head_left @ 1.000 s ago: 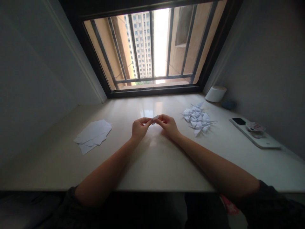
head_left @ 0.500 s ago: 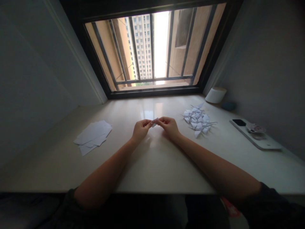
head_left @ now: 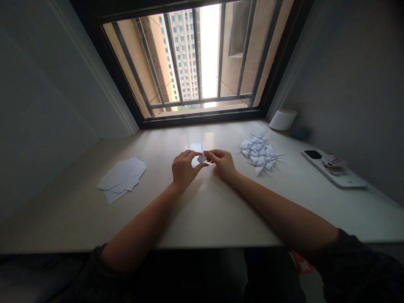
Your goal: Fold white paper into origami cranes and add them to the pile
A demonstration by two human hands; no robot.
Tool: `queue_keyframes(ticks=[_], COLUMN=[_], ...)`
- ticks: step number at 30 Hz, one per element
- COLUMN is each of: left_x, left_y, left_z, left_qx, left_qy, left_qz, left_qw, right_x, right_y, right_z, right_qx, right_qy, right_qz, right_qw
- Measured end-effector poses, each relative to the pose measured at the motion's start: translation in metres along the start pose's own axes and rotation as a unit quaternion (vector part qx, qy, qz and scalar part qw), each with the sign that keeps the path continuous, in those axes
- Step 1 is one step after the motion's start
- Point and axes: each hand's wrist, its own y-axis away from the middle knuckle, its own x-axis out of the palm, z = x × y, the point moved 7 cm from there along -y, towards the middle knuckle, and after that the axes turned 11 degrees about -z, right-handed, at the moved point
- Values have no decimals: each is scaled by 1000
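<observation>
A small folded piece of white paper (head_left: 202, 158) is between my hands, just above the middle of the table. My right hand (head_left: 221, 160) pinches it at its upper right with thumb and fingertips. Around its left side, my left hand (head_left: 184, 166) is open, thumb and fingers spread apart. Its fingertips come close to the top of the paper; whether they touch it I cannot tell. To the right lies a heap of folded white paper pieces (head_left: 260, 152) with pointed ends. A loose stack of flat white sheets (head_left: 121, 176) rests on the left.
The pale table (head_left: 202, 214) runs up to a barred window (head_left: 195, 63). A white cylindrical object (head_left: 283, 120) stands in the far right corner beside a dark rounded item (head_left: 299, 133). A phone (head_left: 342, 177) with a ring-like attachment lies near the right wall.
My left thumb and fingers have spread apart from their pinch on the paper. My right hand still holds it, and more of its flat face shows. The view has tilted slightly.
</observation>
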Motion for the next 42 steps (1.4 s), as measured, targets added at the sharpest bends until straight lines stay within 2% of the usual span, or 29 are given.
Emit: queue_keyframes(ticks=[3,12,20,27,37,42], left_x=[-1,21,24,27,40,37], left_y=[-1,8,8,9,11,10], left_z=[2,25,28,28,45,43], left_qx=[9,-138,-148,-153,-239,-231], left_qy=[-37,80,119,181,320,329], left_qz=[-7,70,90,86,49,44], left_qw=[999,985,978,968,916,915], right_x=[4,-2,-3,-1,-5,-3], right_y=[0,-4,-4,-4,-8,-5], right_z=[0,3,1,1,-4,2], right_qx=[8,-29,-36,-43,-52,-67], right_qy=[-11,29,61,67,48,84], right_qz=[23,-3,-6,2,-34,-11], right_qw=[1000,999,997,997,997,994])
